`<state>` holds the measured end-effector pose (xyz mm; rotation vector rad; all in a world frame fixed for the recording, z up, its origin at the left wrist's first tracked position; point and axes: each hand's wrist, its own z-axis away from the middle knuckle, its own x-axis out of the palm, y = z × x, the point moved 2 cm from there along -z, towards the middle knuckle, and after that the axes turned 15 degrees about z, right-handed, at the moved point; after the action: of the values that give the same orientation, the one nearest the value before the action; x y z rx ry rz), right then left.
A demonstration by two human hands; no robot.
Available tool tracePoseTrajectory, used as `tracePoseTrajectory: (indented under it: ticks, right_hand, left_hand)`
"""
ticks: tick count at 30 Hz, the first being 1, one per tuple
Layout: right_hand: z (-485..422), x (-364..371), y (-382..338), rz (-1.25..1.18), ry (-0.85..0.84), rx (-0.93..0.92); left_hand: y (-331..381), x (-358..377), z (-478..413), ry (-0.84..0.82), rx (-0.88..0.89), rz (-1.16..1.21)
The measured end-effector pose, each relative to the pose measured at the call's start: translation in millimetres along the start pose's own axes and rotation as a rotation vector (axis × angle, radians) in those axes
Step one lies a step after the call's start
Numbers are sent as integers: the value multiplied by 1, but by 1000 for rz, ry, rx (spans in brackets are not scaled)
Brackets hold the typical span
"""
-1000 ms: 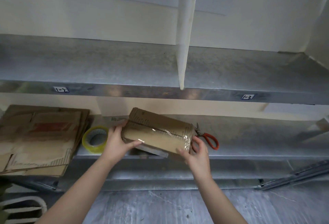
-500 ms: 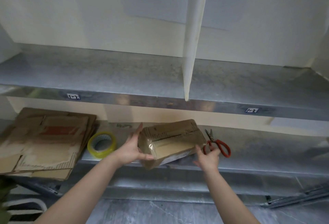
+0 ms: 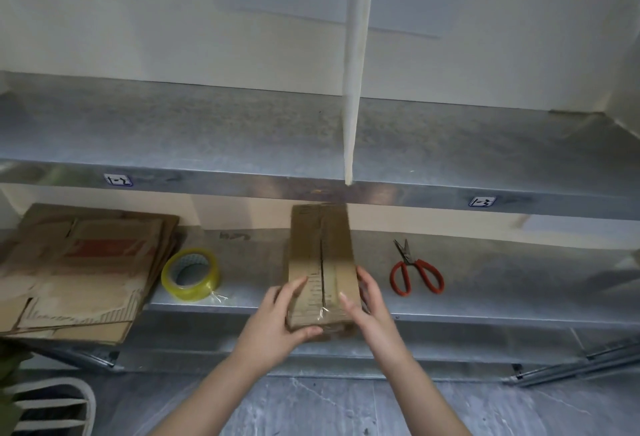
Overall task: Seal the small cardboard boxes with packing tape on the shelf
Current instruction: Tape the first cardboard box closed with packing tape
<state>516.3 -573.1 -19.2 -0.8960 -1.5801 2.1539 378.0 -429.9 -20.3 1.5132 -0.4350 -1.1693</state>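
Observation:
A small brown cardboard box point(image 3: 320, 248) lies lengthwise on the lower metal shelf point(image 3: 485, 297), its centre seam pointing away from me and clear tape over its near end. My left hand point(image 3: 277, 318) grips the box's near left corner, thumb underneath the front edge. My right hand point(image 3: 367, 300) grips the near right side, fingers wrapped around the edge. A roll of clear yellow-tinted packing tape point(image 3: 190, 274) rests on the shelf to the left of the box, apart from both hands.
Red-handled scissors point(image 3: 415, 271) lie on the shelf right of the box. A stack of flattened cardboard point(image 3: 79, 269) overhangs the shelf at the left. An upper metal shelf point(image 3: 242, 144) with a white divider point(image 3: 355, 65) sits above. A white chair point(image 3: 55, 404) stands at lower left.
The box has been turned from lying crosswise and tilted to pointing lengthwise away from me. Both hands shifted to its near end.

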Motion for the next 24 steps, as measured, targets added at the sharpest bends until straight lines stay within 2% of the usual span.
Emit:
tracePoseTrajectory:
  ticks: [2, 4, 7, 10, 13, 17, 24]
  right_hand:
    - [-4, 2, -1, 209, -69, -66]
    - [-10, 9, 0, 374, -67, -106]
    - [-25, 16, 0, 510, -2, -138]
    - [-38, 21, 4, 641, -5, -126]
    - [-41, 21, 6, 693, -39, -143]
    - [-37, 13, 13, 799, -100, -178]
    - [-16, 2, 17, 847, -15, -198]
  left_hand:
    - [-2, 2, 6, 61, 0, 2]
    - [-5, -1, 3, 103, 22, 75]
    - [-11, -11, -10, 79, 42, 129]
    - [-22, -20, -19, 10, -29, 78]
    - [-32, -22, -18, -66, -102, -26]
    - [-27, -15, -14, -68, -55, -69]
    - [-11, -5, -8, -28, 35, -300]
